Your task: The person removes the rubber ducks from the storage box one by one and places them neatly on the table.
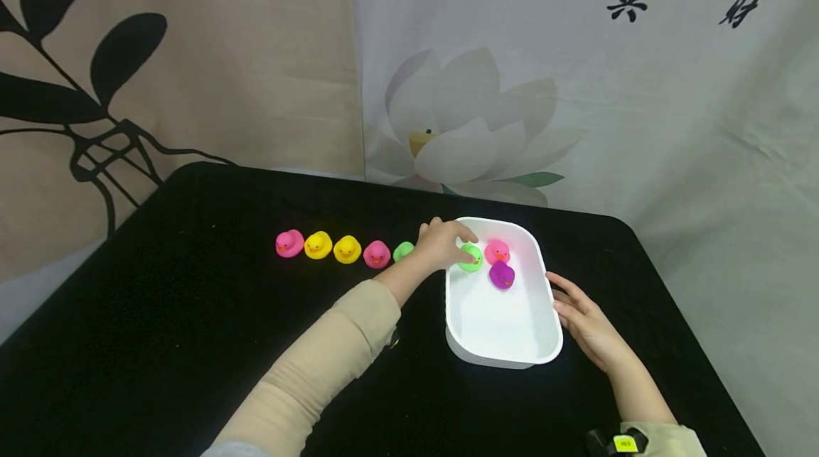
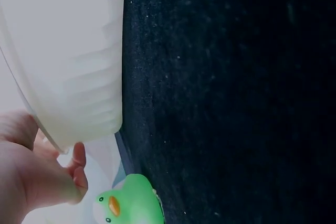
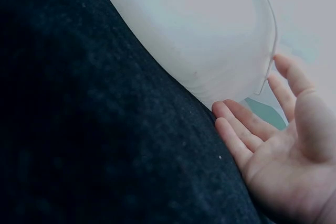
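Note:
My left hand (image 1: 441, 244) reaches over the left rim of a white plastic tub (image 1: 505, 329). Its thumb and index finger are spread apart over a bright green rubber duck (image 1: 472, 266) inside, the thumb overlapping the duck in the head view. Beside that duck sit a pink duck (image 1: 497, 251) and a purple duck (image 1: 502, 275). At the tub's right side, my right hand (image 1: 585, 325) rests extended fingertips against the wall and rim. The right wrist view shows its fingers (image 3: 239, 142) fairly straight along the white wall.
Left of the tub, a row of rubber ducks stands on the black tabletop (image 1: 211, 336): pink (image 1: 290, 244), two yellow (image 1: 318, 245), another pink (image 1: 377, 254) and a lighter green one (image 1: 403, 251), partly behind the left hand. Printed curtains (image 1: 256, 52) hang behind the table.

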`<state>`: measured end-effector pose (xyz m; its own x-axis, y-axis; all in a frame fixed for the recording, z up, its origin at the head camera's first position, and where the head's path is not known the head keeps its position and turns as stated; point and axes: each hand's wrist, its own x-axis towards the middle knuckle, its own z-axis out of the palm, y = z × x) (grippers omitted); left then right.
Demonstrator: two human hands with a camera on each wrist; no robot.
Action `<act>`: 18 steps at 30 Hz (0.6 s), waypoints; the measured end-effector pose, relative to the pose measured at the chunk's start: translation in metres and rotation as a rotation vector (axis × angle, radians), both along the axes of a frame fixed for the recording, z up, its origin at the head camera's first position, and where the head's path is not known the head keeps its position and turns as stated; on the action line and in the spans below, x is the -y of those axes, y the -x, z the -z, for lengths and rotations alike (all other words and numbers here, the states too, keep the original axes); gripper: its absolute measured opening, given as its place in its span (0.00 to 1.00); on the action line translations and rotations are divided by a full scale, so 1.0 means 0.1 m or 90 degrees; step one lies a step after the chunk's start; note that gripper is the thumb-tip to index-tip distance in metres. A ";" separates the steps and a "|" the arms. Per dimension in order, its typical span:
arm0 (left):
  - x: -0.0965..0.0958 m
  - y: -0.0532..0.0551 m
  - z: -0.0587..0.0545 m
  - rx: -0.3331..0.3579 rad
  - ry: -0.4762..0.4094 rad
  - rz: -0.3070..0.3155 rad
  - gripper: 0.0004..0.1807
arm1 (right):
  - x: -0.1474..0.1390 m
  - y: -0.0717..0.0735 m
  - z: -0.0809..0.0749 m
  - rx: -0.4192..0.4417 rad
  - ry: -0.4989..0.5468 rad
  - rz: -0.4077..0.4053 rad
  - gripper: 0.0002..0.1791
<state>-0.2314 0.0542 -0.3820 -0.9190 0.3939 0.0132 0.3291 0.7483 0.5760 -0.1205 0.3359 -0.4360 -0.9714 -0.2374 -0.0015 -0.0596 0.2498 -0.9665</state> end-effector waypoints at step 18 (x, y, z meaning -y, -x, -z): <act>-0.05 0.01 0.06 -0.008 0.019 -0.027 0.18 | 0.02 0.00 -0.03 0.011 -0.006 0.009 0.30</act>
